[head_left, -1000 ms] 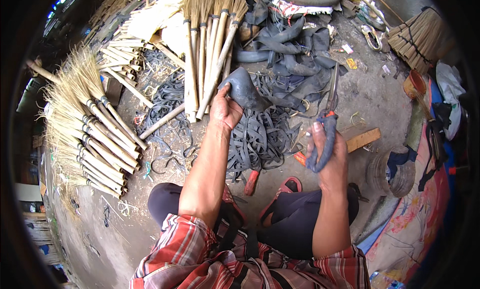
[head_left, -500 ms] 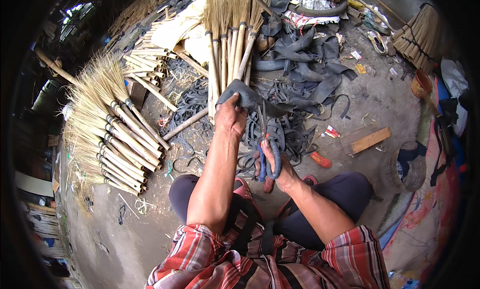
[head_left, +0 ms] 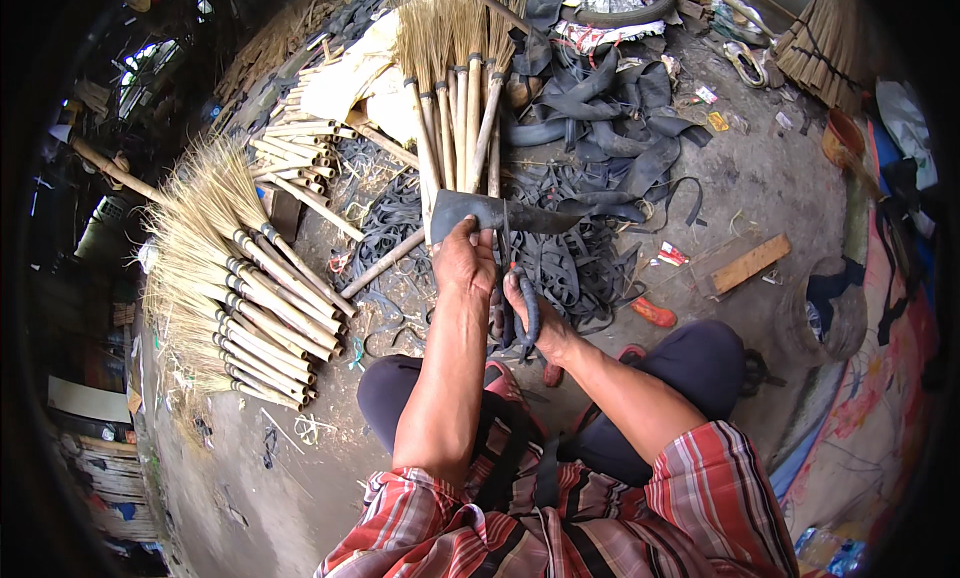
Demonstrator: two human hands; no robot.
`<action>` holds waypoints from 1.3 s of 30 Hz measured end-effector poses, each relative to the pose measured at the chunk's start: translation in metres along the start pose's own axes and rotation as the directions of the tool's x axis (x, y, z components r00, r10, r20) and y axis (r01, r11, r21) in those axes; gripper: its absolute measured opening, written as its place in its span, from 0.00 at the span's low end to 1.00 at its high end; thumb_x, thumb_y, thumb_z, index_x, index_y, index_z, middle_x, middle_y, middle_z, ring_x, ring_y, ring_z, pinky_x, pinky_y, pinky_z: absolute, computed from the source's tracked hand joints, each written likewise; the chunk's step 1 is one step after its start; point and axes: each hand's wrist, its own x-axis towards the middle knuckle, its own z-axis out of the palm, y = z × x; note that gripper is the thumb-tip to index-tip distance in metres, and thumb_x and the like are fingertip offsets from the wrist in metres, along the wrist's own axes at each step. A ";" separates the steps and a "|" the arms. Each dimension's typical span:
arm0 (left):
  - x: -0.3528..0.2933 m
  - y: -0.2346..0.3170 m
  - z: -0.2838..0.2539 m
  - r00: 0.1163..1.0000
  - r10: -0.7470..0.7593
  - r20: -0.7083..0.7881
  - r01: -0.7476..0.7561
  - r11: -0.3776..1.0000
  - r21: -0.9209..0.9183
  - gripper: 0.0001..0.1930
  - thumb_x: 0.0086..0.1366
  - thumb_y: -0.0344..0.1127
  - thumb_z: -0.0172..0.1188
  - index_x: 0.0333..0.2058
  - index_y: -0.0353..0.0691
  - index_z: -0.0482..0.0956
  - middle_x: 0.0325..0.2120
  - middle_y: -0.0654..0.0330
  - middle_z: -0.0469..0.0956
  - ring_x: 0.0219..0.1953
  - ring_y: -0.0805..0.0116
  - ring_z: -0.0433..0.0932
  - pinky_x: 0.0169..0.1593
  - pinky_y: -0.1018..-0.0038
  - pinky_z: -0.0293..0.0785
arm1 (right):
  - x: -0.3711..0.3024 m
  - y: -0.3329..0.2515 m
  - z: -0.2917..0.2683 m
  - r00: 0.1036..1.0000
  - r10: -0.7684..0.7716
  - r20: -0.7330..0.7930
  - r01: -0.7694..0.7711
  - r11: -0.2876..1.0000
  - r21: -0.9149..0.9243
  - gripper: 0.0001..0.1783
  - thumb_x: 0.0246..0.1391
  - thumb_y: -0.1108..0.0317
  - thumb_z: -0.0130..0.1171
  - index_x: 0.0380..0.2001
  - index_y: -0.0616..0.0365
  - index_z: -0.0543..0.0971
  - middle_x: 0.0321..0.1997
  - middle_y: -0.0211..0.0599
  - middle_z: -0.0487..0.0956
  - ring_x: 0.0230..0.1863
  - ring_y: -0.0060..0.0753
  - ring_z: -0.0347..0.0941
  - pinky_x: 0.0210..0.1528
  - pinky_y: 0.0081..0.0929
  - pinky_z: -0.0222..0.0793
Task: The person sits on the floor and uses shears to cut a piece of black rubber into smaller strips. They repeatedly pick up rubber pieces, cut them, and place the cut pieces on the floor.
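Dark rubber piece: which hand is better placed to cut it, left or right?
Right, likely: the right hand holds the scissors, blades at the rubber piece; the left hand grips that piece.

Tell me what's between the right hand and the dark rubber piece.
Scissors: in the head view, the right hand grips their handles, and their blades reach up to the dark rubber piece.

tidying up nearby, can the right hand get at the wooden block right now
Probably not freely: the right hand holds scissors at the rubber piece, though nothing covers the wooden block.
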 end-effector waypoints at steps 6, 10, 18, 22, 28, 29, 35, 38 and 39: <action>-0.025 0.000 -0.005 0.990 0.139 0.022 -0.141 0.985 0.103 0.16 0.68 0.19 0.60 0.53 0.34 0.69 0.46 0.53 0.77 0.44 0.60 0.83 0.45 0.65 0.88 | 0.000 -0.008 0.002 0.982 -0.147 -0.121 0.118 0.969 -0.219 0.35 0.71 0.31 0.45 0.41 0.56 0.77 0.33 0.24 0.70 0.36 0.21 0.64 0.40 0.24 0.63; -0.036 -0.004 -0.008 0.988 0.156 -0.010 -0.153 0.978 0.142 0.17 0.68 0.18 0.60 0.53 0.31 0.68 0.47 0.52 0.77 0.45 0.58 0.83 0.47 0.64 0.89 | -0.005 -0.011 -0.002 0.969 -0.220 -0.114 0.181 0.942 -0.282 0.35 0.71 0.31 0.47 0.42 0.57 0.78 0.35 0.26 0.71 0.38 0.21 0.64 0.41 0.25 0.62; -0.040 -0.005 -0.008 0.985 0.154 0.074 -0.160 0.983 0.091 0.19 0.68 0.17 0.60 0.55 0.30 0.67 0.49 0.49 0.76 0.45 0.59 0.84 0.45 0.68 0.90 | -0.011 -0.010 -0.005 0.974 -0.113 -0.198 0.072 0.977 -0.201 0.42 0.58 0.22 0.56 0.30 0.57 0.78 0.18 0.23 0.69 0.18 0.19 0.65 0.23 0.21 0.63; -0.048 -0.004 -0.006 0.983 0.177 0.036 -0.180 0.977 0.118 0.19 0.68 0.17 0.60 0.55 0.31 0.68 0.48 0.50 0.76 0.43 0.60 0.84 0.44 0.69 0.90 | -0.014 -0.017 -0.003 0.988 -0.059 -0.139 0.053 0.997 -0.049 0.39 0.60 0.23 0.55 0.35 0.55 0.78 0.20 0.22 0.69 0.20 0.18 0.66 0.25 0.20 0.63; -0.063 -0.005 -0.012 0.978 0.186 0.097 -0.201 0.963 0.181 0.21 0.66 0.16 0.61 0.54 0.35 0.67 0.45 0.55 0.75 0.40 0.63 0.82 0.44 0.68 0.90 | -0.010 -0.021 -0.005 0.996 -0.012 -0.091 0.011 1.000 -0.012 0.36 0.63 0.25 0.53 0.39 0.51 0.76 0.26 0.24 0.71 0.22 0.16 0.66 0.26 0.18 0.63; -0.062 -0.004 -0.012 0.974 0.205 0.097 -0.219 0.961 0.168 0.20 0.66 0.16 0.61 0.54 0.35 0.67 0.45 0.55 0.75 0.40 0.64 0.82 0.44 0.68 0.90 | -0.012 -0.020 -0.005 0.993 -0.006 -0.122 0.000 0.999 -0.052 0.36 0.63 0.25 0.53 0.38 0.51 0.75 0.25 0.24 0.70 0.22 0.16 0.67 0.25 0.18 0.63; -0.064 0.002 -0.009 0.962 0.246 0.118 -0.263 0.951 0.164 0.19 0.67 0.17 0.62 0.53 0.37 0.69 0.45 0.56 0.75 0.39 0.65 0.81 0.42 0.70 0.88 | -0.017 -0.024 -0.006 0.994 0.041 -0.102 -0.051 0.994 -0.100 0.37 0.62 0.24 0.53 0.40 0.51 0.76 0.31 0.25 0.75 0.23 0.15 0.67 0.25 0.19 0.65; -0.071 -0.002 -0.013 0.960 0.214 0.180 -0.253 0.940 0.231 0.20 0.67 0.18 0.61 0.55 0.36 0.69 0.46 0.56 0.76 0.41 0.65 0.82 0.41 0.71 0.87 | -0.010 -0.028 -0.004 0.987 -0.096 -0.129 0.100 0.995 0.027 0.38 0.61 0.23 0.52 0.40 0.52 0.76 0.30 0.26 0.76 0.22 0.15 0.67 0.25 0.19 0.65; -0.073 -0.004 -0.015 0.956 0.198 0.215 -0.250 0.935 0.252 0.21 0.68 0.18 0.60 0.57 0.36 0.69 0.47 0.56 0.76 0.42 0.65 0.82 0.42 0.71 0.87 | -0.011 -0.029 -0.005 0.990 -0.075 -0.122 0.085 0.994 0.073 0.38 0.62 0.23 0.52 0.38 0.53 0.77 0.24 0.26 0.73 0.20 0.16 0.67 0.25 0.21 0.66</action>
